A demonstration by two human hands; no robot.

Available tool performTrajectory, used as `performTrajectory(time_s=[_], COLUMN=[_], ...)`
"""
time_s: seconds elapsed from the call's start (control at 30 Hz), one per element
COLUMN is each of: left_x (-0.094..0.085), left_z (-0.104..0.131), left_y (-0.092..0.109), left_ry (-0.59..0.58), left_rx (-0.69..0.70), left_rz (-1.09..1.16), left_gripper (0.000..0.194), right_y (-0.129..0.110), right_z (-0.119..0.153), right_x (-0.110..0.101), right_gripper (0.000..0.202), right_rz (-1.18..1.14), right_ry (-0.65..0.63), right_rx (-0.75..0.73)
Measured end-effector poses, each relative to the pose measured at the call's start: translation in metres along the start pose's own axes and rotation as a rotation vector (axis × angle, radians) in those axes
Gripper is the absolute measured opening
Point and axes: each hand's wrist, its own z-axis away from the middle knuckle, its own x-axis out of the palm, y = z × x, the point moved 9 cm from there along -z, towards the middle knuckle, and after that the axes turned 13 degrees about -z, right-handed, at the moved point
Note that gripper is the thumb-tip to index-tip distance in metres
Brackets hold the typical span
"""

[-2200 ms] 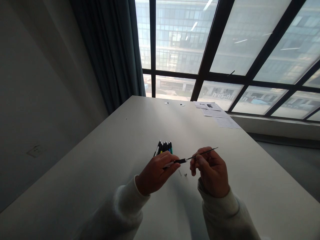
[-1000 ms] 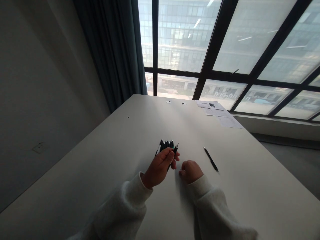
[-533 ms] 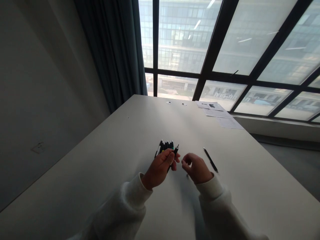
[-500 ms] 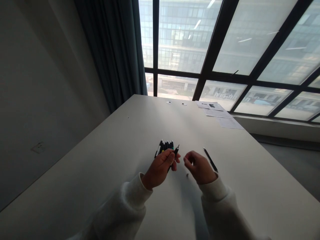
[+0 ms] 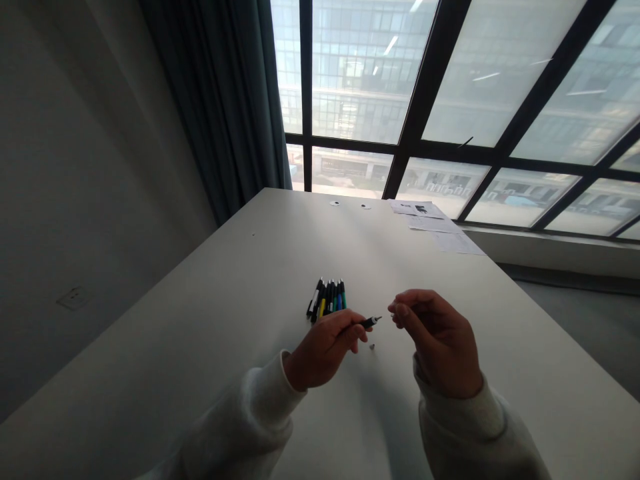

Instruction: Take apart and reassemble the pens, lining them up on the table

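My left hand (image 5: 327, 347) is closed around a black pen barrel (image 5: 370, 323), whose thin metal tip points right. Close to that tip, my right hand (image 5: 440, 340) pinches thumb and forefinger together; a small pale bit shows at the fingertips, too tiny to name. On the table below the barrel lies a small cone-shaped piece (image 5: 372, 347), like a pen's nose cone. Beyond my left hand, several pens (image 5: 327, 297) with black, white, yellow, blue and green parts lie side by side, their lower ends partly covered by the hand.
The white table (image 5: 300, 257) runs toward a large window (image 5: 357, 73). Paper sheets (image 5: 425, 217) lie at its far right, and two small white pieces (image 5: 335, 203) near the far edge. A dark curtain (image 5: 230, 100) hangs at the left.
My left hand has tipped the pen barrel from upward to pointing right. My right hand has turned and moved right, and now hides the black pen that lay beside it.
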Motion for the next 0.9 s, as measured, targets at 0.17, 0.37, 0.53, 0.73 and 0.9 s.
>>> performTrajectory(time_s=[0.17,0.37,0.53,0.73,0.9], left_x=[0.000,0.000,0.001,0.000,-0.001], left_z=[-0.001,-0.001,-0.001,-0.002,-0.003], left_y=[0.004,0.004,0.003,0.004,0.005], left_ry=[-0.009,-0.004,-0.003,0.008,0.010], left_rx=[0.017,0.008,0.010,0.011,0.014], left_rz=[-0.004,0.009,0.009,-0.005,-0.016], left_gripper=[0.028,0.030,0.029,0.031,0.029], right_y=[-0.005,-0.007,-0.006,-0.007,-0.009], right_z=[0.000,0.001,0.001,0.002,0.003], right_x=[0.003,0.000,0.004,0.012,0.015], right_gripper=[0.012,0.014,0.013,0.012,0.011], right_rz=[0.030,0.079,0.088,0.087,0.086], right_ry=[-0.018,0.000,-0.042,-0.115,-0.149], right_rx=[-0.022,-0.040,-0.038,-0.041,-0.062])
